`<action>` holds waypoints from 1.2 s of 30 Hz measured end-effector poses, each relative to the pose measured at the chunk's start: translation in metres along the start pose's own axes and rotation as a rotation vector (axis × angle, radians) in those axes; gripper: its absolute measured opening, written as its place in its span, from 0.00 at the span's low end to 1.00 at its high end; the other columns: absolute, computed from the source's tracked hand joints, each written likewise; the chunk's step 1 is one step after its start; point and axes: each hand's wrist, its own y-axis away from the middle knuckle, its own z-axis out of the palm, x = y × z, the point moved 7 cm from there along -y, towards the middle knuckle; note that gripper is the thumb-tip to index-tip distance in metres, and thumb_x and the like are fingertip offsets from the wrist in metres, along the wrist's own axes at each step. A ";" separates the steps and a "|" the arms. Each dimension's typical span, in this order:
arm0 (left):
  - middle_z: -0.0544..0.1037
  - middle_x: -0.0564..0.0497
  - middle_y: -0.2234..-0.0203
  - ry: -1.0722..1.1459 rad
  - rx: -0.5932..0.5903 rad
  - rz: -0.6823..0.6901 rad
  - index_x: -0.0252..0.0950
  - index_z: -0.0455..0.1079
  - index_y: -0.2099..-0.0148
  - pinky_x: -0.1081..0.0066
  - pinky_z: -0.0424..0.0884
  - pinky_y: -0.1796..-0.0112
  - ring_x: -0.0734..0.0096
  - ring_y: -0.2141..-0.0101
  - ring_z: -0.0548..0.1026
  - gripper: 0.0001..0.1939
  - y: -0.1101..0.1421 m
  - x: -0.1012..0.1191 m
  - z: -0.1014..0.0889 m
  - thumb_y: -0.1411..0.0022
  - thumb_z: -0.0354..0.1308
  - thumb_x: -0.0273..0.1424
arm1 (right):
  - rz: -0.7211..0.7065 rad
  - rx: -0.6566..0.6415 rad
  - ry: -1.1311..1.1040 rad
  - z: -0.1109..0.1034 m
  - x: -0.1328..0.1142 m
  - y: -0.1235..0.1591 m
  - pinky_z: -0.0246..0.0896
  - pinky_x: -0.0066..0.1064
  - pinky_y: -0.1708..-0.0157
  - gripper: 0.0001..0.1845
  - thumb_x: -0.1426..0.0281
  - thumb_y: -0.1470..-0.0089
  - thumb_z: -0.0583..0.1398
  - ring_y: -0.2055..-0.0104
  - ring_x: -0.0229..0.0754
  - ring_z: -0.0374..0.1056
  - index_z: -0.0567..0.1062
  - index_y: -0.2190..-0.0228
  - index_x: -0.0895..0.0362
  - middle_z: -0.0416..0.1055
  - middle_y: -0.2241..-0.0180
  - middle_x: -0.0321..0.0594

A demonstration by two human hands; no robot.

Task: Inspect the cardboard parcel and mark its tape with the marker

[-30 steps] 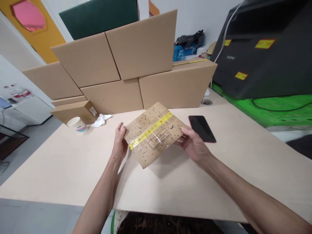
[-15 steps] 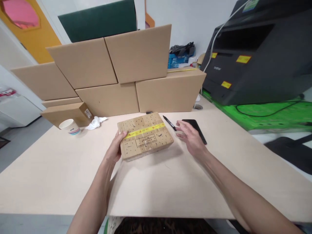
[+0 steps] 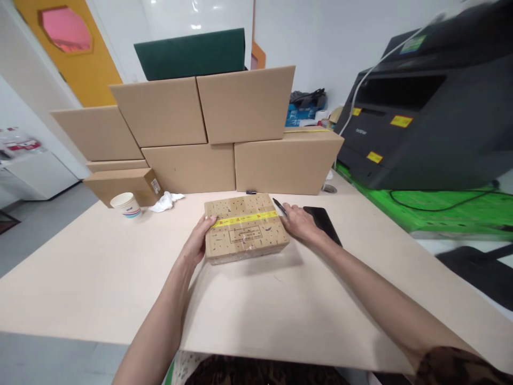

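Holding the small taped box (image 3: 246, 235) at its left side, the left hand (image 3: 196, 240) lays its thumb on top, by the end of the yellow tape; the other fingers go down the side and drop from sight, their grip readable only by the thumb. Box sits flat on the pale table (image 3: 248, 315), midway between both hands, top face up; the printing inside its framed label is too small to read. Right hand (image 3: 301, 223) rests palm down just beyond the box's right edge, fingers over the lower end of a black pen (image 3: 279, 206). Pen's dark tip points up and away; its other end is covered, and whether the fingers are closed on it or merely touching, I cannot tell. Black phone (image 3: 326, 222) lies beside that hand, partly covered by hand and wrist. Small dark piece (image 3: 251, 192) behind the box's far edge, too small to identify. Left of the box: paper cup (image 3: 126, 206), crumpled white tissue (image 3: 166, 201). Stacked cartons (image 3: 192, 168) stand behind; dark printer (image 3: 420, 123) at right, cut off by the frame.
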 end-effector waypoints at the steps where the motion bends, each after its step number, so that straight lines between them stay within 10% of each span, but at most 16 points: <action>1: 0.82 0.38 0.48 0.002 0.001 0.001 0.34 0.68 0.40 0.59 0.79 0.51 0.50 0.52 0.83 0.34 0.000 -0.001 -0.001 0.46 0.73 0.39 | 0.009 -0.008 -0.017 0.004 0.001 -0.003 0.60 0.48 0.46 0.21 0.66 0.38 0.58 0.44 0.62 0.68 0.73 0.45 0.61 0.72 0.47 0.63; 12: 0.82 0.38 0.49 0.025 -0.007 0.009 0.34 0.67 0.38 0.61 0.80 0.53 0.52 0.53 0.83 0.36 -0.001 -0.004 -0.001 0.45 0.72 0.38 | 0.056 0.057 -0.655 -0.003 0.024 -0.008 0.61 0.36 0.73 0.19 0.59 0.48 0.55 0.77 0.43 0.65 0.77 0.60 0.56 0.70 0.75 0.40; 19: 0.81 0.39 0.48 0.018 -0.016 0.003 0.35 0.67 0.38 0.62 0.80 0.53 0.53 0.51 0.83 0.34 0.001 -0.003 0.001 0.44 0.71 0.38 | -0.124 0.245 -0.977 -0.051 0.017 0.019 0.61 0.30 0.71 0.23 0.63 0.59 0.67 0.72 0.38 0.67 0.74 0.58 0.52 0.71 0.72 0.32; 25: 0.82 0.38 0.49 0.035 -0.010 -0.009 0.34 0.68 0.39 0.60 0.80 0.53 0.52 0.53 0.84 0.33 0.004 -0.001 0.003 0.44 0.72 0.37 | -0.267 0.655 -0.932 -0.088 -0.006 0.050 0.52 0.28 0.79 0.16 0.57 0.46 0.67 0.82 0.33 0.56 0.68 0.68 0.51 0.62 0.82 0.24; 36: 0.84 0.39 0.52 0.019 0.001 -0.031 0.34 0.69 0.39 0.60 0.80 0.53 0.51 0.53 0.84 0.32 0.003 -0.003 0.001 0.43 0.71 0.37 | -0.501 0.561 -0.705 -0.105 -0.075 0.071 0.56 0.30 0.75 0.19 0.57 0.39 0.63 0.77 0.34 0.57 0.72 0.77 0.54 0.63 0.79 0.31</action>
